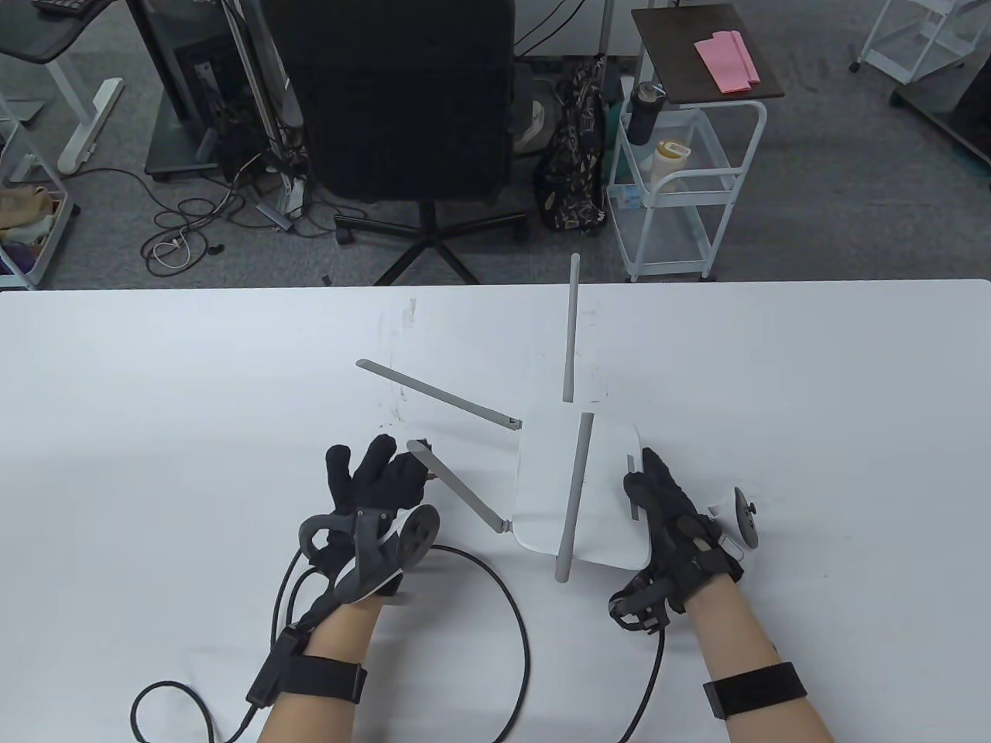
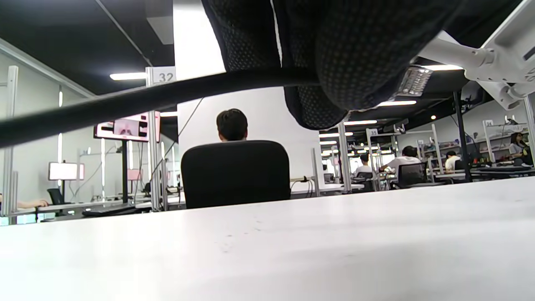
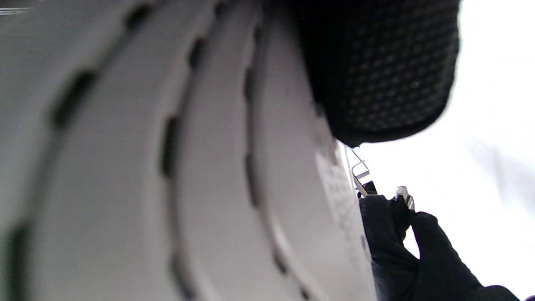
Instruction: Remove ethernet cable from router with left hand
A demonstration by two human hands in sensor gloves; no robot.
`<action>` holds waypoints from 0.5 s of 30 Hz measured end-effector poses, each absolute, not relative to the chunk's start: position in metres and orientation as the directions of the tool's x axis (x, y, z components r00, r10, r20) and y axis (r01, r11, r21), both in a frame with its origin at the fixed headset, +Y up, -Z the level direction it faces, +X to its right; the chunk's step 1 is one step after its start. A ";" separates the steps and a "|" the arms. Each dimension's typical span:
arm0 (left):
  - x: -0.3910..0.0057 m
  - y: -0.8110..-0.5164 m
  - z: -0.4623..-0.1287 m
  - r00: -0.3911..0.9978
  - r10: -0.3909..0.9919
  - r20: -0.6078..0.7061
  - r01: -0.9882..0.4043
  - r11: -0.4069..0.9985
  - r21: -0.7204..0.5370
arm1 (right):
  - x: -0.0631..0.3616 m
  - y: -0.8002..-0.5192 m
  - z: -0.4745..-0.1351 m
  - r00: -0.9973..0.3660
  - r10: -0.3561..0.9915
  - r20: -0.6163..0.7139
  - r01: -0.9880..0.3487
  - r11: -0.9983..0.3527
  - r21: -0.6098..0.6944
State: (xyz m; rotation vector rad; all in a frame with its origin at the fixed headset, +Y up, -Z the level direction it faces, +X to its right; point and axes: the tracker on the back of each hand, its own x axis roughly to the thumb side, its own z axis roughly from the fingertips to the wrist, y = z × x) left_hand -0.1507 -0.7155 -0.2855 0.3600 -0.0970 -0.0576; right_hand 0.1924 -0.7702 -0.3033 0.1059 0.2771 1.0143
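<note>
A white router (image 1: 612, 503) with several grey antennas lies on the white table (image 1: 155, 402), right of centre. My right hand (image 1: 658, 503) grips its right edge; a fingertip (image 3: 376, 71) presses on its vented shell (image 3: 209, 167). My left hand (image 1: 379, 480) is left of the router, beside an antenna tip, and holds the black ethernet cable (image 1: 520, 619). The cable runs under its fingers (image 2: 347, 50) in the left wrist view (image 2: 125, 102). The right wrist view shows the left hand (image 3: 418, 251) pinching the clear plug (image 3: 403, 194), apart from the router. The router's corner (image 2: 505, 50) shows at upper right.
The cable loops across the near table between my forearms and off the front edge. Thin glove wires trail by each wrist. Beyond the far table edge stand a black office chair (image 1: 402, 101) and a white cart (image 1: 681, 178).
</note>
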 end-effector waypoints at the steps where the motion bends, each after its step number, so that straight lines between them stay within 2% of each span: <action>1: -0.150 -0.716 -0.286 0.994 -0.072 0.086 0.038 0.938 0.346 | 0.192 -0.770 -0.303 0.496 0.850 -0.179 -0.822 0.526 0.216; 8: -0.147 -0.725 -0.289 0.985 -0.137 0.104 0.102 0.952 0.288 | 0.193 -0.771 -0.304 0.486 0.856 -0.177 -0.829 0.515 0.218; 15: -0.146 -0.728 -0.292 0.988 -0.108 0.110 0.082 0.973 0.217 | 0.194 -0.771 -0.303 0.473 0.863 -0.175 -0.840 0.502 0.207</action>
